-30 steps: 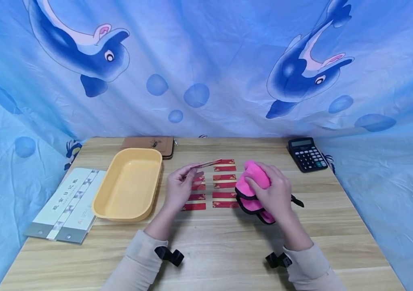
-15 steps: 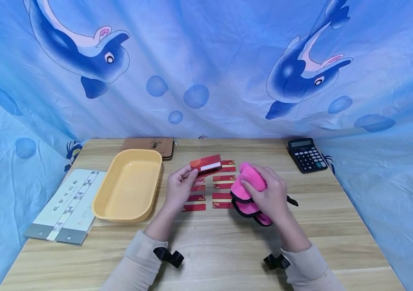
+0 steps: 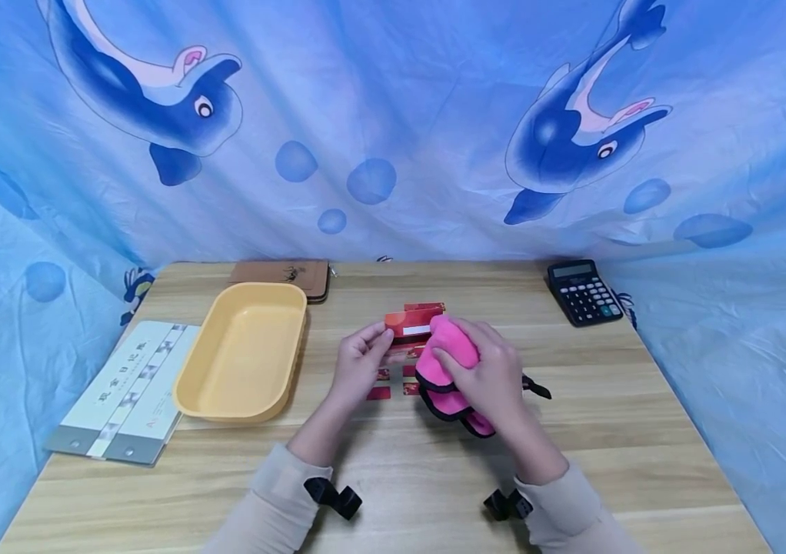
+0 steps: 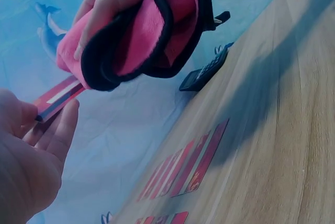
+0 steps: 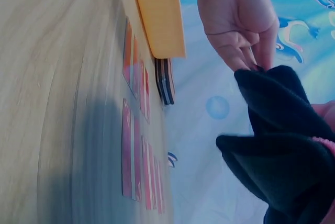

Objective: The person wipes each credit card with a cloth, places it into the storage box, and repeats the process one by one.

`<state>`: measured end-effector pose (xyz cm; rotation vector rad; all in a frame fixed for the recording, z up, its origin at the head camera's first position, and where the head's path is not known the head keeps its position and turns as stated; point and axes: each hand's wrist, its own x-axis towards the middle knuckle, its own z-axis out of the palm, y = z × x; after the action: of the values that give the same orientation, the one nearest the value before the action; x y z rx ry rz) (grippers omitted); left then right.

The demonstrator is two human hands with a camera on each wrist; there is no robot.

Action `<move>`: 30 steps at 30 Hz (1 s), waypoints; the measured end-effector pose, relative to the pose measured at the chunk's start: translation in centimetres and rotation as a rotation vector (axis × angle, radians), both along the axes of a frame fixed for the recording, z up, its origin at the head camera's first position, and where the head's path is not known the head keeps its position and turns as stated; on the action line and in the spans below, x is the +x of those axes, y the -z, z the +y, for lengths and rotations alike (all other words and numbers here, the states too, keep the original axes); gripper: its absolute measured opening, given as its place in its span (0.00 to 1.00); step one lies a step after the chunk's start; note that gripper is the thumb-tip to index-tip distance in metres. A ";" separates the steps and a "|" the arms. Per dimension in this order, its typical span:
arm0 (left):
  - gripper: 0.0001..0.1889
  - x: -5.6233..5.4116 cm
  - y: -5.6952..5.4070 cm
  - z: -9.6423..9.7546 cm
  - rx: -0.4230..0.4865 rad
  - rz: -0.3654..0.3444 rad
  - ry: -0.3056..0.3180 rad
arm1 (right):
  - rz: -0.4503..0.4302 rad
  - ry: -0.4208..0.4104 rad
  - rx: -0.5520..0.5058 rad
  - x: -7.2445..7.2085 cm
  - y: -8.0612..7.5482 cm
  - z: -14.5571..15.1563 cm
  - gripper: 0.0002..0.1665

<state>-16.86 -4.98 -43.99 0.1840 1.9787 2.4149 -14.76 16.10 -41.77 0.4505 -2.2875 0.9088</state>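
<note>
Near the middle of the head view, the left hand (image 3: 361, 360) pinches the left end of a red card (image 3: 407, 322) between thumb and fingers. The card, which has a pale strip along it, is held up off the surface (image 3: 393, 469). In the left wrist view its far end runs up to the pink pouch-like cloth (image 3: 450, 354); whether it lies against the cloth or behind its edge, I cannot tell.

Right of centre in the head view, the right hand (image 3: 493, 378) grips that cloth, thumb on the near side and fingers curled over the top. The cloth has black edging, hangs in 3 layered folds above the surface, and shows a dark inner side in the right wrist view. A black tab pokes out to the right of the hand.

Under the hands, more red cards (image 5: 131, 150) lie flat on the surface in 2 groups; the hands and cloth partly hide them in the head view.

At centre left of the head view sits a yellow tray (image 3: 248, 362), with a pale folder (image 3: 131, 385) just beside it at lower left and a brown wallet (image 3: 282, 277) behind its upper end. A black calculator (image 3: 583, 292) stands well apart at right, near the back edge. A blue curtain (image 3: 421, 92) with 2 large dolphins fills the upper half of the frame.
</note>
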 end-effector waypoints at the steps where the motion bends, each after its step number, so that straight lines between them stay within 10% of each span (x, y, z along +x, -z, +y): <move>1: 0.15 0.0 0.1 0.1 -0.004 0.001 0.003 | -0.002 0.014 0.009 0.0 0.0 -0.1 0.31; 9: 0.17 0.1 0.2 0.2 0.000 0.004 0.100 | 0.015 0.092 0.115 -0.4 0.0 -0.8 0.30; 19: 0.19 0.2 0.4 0.7 -0.122 0.048 0.163 | 0.024 0.002 0.118 0.0 -0.5 -3.1 0.29; 30: 0.18 0.5 -0.2 0.6 -0.128 0.078 0.143 | -0.001 0.006 0.073 0.2 -1.3 -2.0 0.28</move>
<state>-16.38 -4.33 -43.77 0.4084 2.0651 2.2196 -14.59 14.14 -40.51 0.4746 -2.3271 0.8252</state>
